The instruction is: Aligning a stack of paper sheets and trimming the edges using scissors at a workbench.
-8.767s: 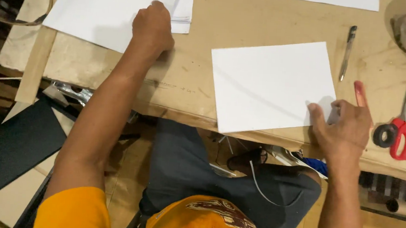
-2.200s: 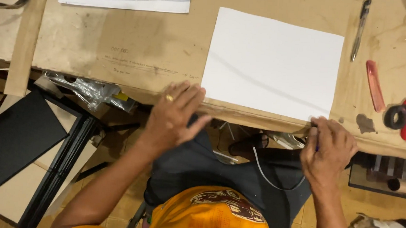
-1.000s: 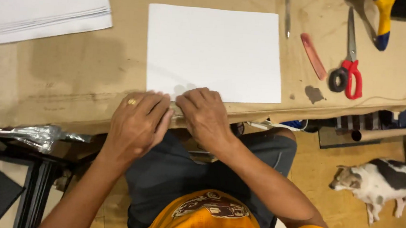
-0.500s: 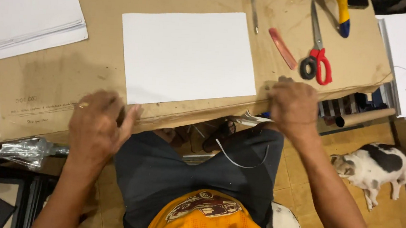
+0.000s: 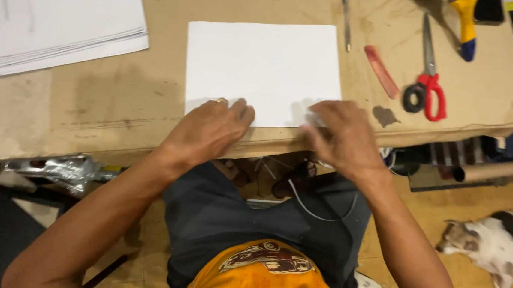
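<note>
Cardboard-covered table (image 5: 91, 102), front edge just at the lap. White sheet (image 5: 262, 66) lies flat and unfolded, its near edge beside that table edge. Paper stack (image 5: 60, 19) far left; scissors (image 5: 426, 89) right, both well apart, so room on either side. Left hand (image 5: 209, 131) and right hand (image 5: 341, 135) press loosely open on the sheet's near corners; no crease yet visible.
</note>
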